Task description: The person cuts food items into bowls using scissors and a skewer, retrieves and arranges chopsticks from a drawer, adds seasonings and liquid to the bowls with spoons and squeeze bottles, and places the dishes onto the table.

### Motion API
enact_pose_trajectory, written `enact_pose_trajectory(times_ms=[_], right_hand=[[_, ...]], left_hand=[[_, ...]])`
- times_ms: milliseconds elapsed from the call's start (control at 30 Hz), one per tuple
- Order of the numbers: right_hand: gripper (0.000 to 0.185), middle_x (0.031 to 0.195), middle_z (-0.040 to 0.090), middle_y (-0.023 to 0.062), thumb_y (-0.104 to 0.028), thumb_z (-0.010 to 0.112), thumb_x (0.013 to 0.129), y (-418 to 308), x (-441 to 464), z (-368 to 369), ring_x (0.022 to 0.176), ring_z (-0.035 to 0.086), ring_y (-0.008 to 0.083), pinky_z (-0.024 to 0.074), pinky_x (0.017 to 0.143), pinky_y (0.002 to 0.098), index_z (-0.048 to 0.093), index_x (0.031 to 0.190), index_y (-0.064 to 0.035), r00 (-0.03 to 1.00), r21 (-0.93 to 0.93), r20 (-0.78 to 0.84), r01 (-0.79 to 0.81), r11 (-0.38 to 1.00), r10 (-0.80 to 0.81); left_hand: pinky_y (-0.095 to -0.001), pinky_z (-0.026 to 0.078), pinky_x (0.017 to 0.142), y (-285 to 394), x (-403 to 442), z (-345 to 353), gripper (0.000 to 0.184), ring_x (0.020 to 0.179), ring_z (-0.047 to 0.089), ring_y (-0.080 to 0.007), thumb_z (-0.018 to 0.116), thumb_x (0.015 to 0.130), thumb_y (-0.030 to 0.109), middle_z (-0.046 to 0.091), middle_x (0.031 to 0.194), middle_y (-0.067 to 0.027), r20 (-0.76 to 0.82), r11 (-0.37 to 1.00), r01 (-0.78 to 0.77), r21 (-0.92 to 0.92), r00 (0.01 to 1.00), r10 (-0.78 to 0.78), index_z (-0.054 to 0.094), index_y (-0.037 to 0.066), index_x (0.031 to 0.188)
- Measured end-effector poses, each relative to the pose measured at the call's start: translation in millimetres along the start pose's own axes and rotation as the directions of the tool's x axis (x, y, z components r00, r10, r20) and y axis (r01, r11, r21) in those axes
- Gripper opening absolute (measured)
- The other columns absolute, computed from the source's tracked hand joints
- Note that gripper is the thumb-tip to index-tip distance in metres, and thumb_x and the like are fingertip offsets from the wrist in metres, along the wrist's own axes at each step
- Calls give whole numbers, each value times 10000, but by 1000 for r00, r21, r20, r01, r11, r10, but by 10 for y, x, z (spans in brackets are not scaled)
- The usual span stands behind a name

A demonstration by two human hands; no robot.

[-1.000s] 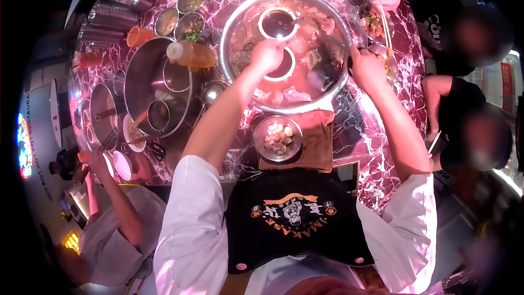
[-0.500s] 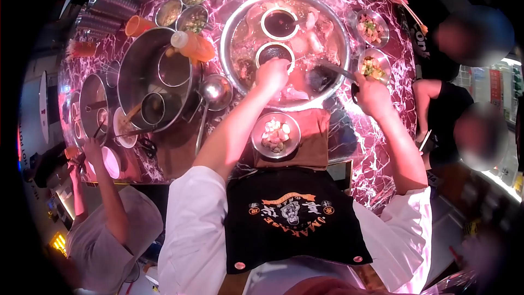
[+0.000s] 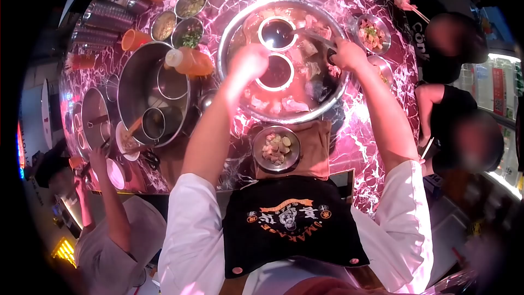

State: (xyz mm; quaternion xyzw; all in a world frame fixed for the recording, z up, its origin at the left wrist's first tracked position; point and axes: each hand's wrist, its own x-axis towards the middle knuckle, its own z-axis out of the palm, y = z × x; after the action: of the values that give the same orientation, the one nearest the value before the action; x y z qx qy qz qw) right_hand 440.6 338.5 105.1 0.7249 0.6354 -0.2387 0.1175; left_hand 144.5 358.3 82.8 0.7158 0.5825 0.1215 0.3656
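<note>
A wide metal basin [image 3: 222, 79] holds pieces of meat in liquid and two round pale-rimmed bowls of dark liquid. My left hand [image 3: 250, 64] is smeared by motion over the basin's left side, beside the lower bowl [image 3: 274, 72]; its fingers do not show clearly. My right hand [image 3: 349, 54] is closed around the dark handle of what look like scissors [image 3: 316, 38] at the basin's right side. Their metal blades point left toward the upper bowl [image 3: 277, 33]. Near me, a small metal bowl [image 3: 277, 149] of chopped pieces stands on a brown cloth [image 3: 315, 147].
On the left stand a large pot [image 3: 126, 90], an orange squeeze bottle [image 3: 191, 62] and several small bowls. Two food bowls, one a metal bowl [image 3: 372, 34], sit right of the basin. People sit at the right; another person's hand [image 3: 98, 159] works at lower left.
My left hand has moved up and left from the lower bowl's rim. My right hand has moved up and left with the scissors, whose blades now reach the upper bowl.
</note>
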Motion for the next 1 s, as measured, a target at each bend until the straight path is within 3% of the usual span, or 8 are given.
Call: enact_pose_trajectory(times_ms=[100,167,367,567,700,833,900,1000], right_hand=[[405,1094,680,219,-176,613,792,38,-15,39,1043,657,354,513,910,438,591,1172,-36,999,20,-47,1,1000,0],[400,1054,690,217,-176,614,792,119,11,162,1024,663,359,516,895,443,592,1171,-50,997,75,-72,7,997,-1],[552,1049,688,233,-251,629,759,0,-59,63,1019,663,367,518,897,442,548,1272,-65,998,158,-24,-49,986,54],[509,1095,673,237,-213,632,759,13,148,35,1031,658,363,516,894,448,552,1236,-50,1000,103,-13,-24,994,25],[466,1074,667,240,-138,625,738,100,125,191,989,661,381,525,853,462,551,1189,-44,997,139,-70,30,990,-21],[441,1046,670,237,-112,611,739,134,36,160,966,663,390,527,834,475,548,1170,-41,993,167,-109,54,984,-36],[493,1050,673,227,-164,640,746,163,-10,78,997,657,379,523,863,465,542,1217,-54,994,164,-104,38,986,-21],[593,1074,675,214,-270,672,750,177,-119,-30,1037,650,357,519,906,441,519,1291,-82,994,124,-109,18,992,-4]], left_hand=[[-344,533,760,64,279,-399,219,840,705,-246,613,895,178,727,917,-159,1,995,-50,-81,999,51,734,50,1026],[-369,536,763,164,617,-533,228,835,697,-292,601,875,193,719,947,-166,52,973,-116,199,993,108,737,67,1008],[-420,542,789,602,1236,-467,239,900,687,-353,559,819,158,703,982,-192,174,840,-120,529,984,31,737,65,948],[-407,528,880,994,1509,-366,289,1041,677,-291,573,850,189,701,1133,-109,286,727,-137,672,955,-84,723,99,1080],[-424,534,840,547,1647,-6,271,989,681,-345,581,821,163,699,1054,-197,174,834,-23,551,981,-88,724,30,1009],[-387,530,767,28,1490,250,218,865,691,-309,592,864,181,709,928,-186,158,912,-158,379,982,105,745,53,950],[-383,516,829,-100,1334,329,207,947,678,-304,583,832,176,703,1029,-157,24,999,44,7,999,-44,765,122,911],[-382,515,800,-275,1173,375,173,884,682,-291,614,843,181,713,930,-139,-101,997,-71,-17,992,69,768,130,906]])
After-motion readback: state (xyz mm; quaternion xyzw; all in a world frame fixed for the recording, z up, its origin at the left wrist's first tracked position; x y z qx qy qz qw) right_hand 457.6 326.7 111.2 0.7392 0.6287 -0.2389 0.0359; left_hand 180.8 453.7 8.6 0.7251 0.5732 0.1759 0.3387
